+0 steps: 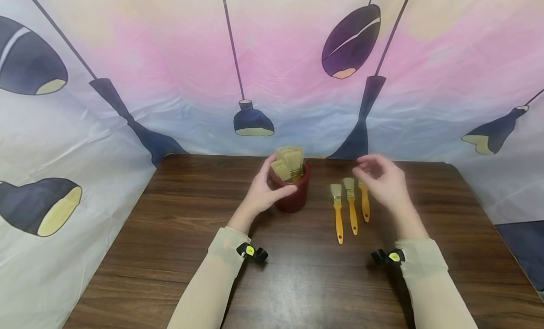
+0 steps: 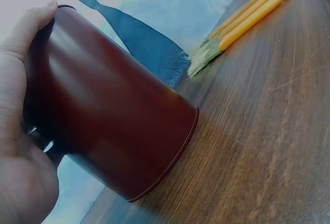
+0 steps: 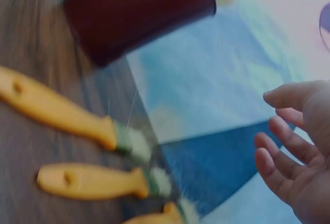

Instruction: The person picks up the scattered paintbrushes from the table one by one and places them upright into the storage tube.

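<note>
In the head view, the right hand (image 1: 384,180) is covering part of the rightmost brush's (image 1: 365,206) head. The dark red cup (image 1: 293,201) is hiding the handles of the bunched brushes (image 1: 290,161) inside it, and their overlapping bristles are making them hard to count. The left hand's fingers are lying mostly out of sight behind the cup. In the right wrist view, blur is softening the cup and the loose brushes; the top edge is cutting off part of the cup, the bottom edge the lowest brush. In the left wrist view, only some fingers of the right hand are showing, at 12 o'clock.

The left hand (image 1: 264,189) is forming a grip around the cup, which is standing upright on the desk (image 1: 178,211) at the hand's 3 o'clock. The right hand's grip is holding nothing, its fingers bending loosely above the desk. The cup is standing at its 9 o'clock, well apart; the left brush (image 1: 338,218), middle brush (image 1: 352,211) and rightmost brush are lying side by side around its 8 o'clock, bristles toward 12.
</note>
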Available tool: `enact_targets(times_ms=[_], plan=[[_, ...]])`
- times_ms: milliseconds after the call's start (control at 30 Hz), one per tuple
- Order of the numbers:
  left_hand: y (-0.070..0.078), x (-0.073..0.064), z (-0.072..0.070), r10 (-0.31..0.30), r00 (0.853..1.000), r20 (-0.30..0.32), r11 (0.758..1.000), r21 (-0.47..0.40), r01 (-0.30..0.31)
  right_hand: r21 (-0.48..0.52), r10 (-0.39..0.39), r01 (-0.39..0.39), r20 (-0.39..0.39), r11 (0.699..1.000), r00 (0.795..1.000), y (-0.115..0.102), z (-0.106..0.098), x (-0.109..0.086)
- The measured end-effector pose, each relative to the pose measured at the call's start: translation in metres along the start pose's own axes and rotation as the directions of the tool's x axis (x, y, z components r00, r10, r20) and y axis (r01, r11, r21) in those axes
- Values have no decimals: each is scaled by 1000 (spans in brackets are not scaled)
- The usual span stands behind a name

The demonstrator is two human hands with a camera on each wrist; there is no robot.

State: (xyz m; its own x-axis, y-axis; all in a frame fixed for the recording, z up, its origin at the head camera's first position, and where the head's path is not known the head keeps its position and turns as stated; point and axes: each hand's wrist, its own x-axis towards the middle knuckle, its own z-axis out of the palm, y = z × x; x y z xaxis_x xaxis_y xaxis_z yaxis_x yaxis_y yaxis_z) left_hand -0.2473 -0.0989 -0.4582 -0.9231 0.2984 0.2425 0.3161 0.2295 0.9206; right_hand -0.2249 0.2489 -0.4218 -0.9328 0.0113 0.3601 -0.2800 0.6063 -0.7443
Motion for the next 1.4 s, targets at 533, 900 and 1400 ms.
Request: enact_targets(times_ms=[533, 900, 1400], plan=[[2, -1, 0, -20, 1000, 3, 1000, -5, 20, -156, 207, -195, 68, 968, 976, 58, 1, -24], [3, -1, 0, -21, 1000, 3, 1000, 3, 21, -148, 278, -257, 151, 955, 948, 68, 4, -28], [-2, 1, 0, -3, 1000, -1, 1000, 5, 3, -213, 315, -272, 205, 938, 927, 75, -1, -26]])
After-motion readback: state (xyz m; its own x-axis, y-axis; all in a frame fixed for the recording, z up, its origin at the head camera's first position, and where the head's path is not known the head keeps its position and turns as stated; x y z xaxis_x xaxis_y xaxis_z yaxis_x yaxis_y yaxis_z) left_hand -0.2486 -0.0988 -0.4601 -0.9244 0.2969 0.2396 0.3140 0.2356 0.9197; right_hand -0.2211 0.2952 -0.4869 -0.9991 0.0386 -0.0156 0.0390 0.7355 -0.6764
